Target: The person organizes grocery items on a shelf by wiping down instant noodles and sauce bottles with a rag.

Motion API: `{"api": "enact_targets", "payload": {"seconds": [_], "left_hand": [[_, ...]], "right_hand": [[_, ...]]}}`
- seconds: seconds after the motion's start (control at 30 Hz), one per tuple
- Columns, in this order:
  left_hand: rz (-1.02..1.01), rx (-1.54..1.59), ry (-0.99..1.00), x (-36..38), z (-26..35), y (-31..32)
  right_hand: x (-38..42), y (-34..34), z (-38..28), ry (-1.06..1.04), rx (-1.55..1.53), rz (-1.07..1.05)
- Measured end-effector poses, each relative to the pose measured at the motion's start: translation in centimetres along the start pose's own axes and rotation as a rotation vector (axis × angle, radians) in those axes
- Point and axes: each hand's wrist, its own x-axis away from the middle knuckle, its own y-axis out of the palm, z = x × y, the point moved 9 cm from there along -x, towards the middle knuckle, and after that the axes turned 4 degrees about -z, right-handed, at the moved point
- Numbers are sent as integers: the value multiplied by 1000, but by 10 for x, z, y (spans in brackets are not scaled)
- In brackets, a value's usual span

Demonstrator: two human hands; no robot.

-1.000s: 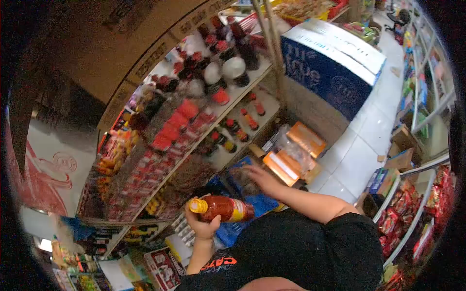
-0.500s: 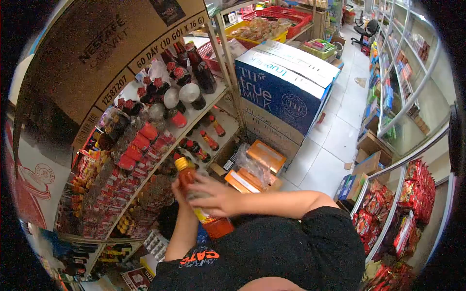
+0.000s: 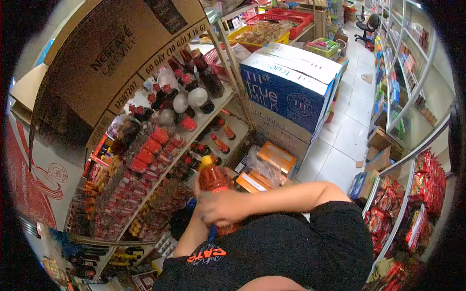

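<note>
A bottle of orange-red sauce (image 3: pixel 212 178) with a yellow cap stands nearly upright close to the chest. My left hand (image 3: pixel 197 186) holds it from the left and behind, mostly hidden by the bottle. Across the front, my right hand (image 3: pixel 222 206) is wrapped round the bottle's middle, its fingers slightly blurred. The bottle's lower end shows below that hand. Just beyond are orange boxes (image 3: pixel 276 157) with clear plastic over them, and shelved small red-capped bottles (image 3: pixel 221 144).
A shelving rack (image 3: pixel 241 99) with dark bottles and red packets runs along the left, beneath a large brown carton (image 3: pixel 104 58). Stacked milk cartons (image 3: pixel 286 94) stand ahead. Glass cabinets (image 3: pixel 412 82) and red snack packets (image 3: pixel 427 179) line the right, beside a tiled aisle (image 3: pixel 342 128).
The bottle is more upright, and its cap has shifted right in the view. My right hand now covers more of its middle. The shelves and cartons also appear shifted right with the camera's movement.
</note>
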Motion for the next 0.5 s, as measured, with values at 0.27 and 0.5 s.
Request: {"api": "enact_targets", "payload": {"seconds": [0.27,0.5], "left_hand": [[-22,-90,304,6,20,-30],[141,-23,18,33,-7,-36]], "right_hand": [[0,-44,88,365,55,215],[14,9,16,15,-194,28]]}}
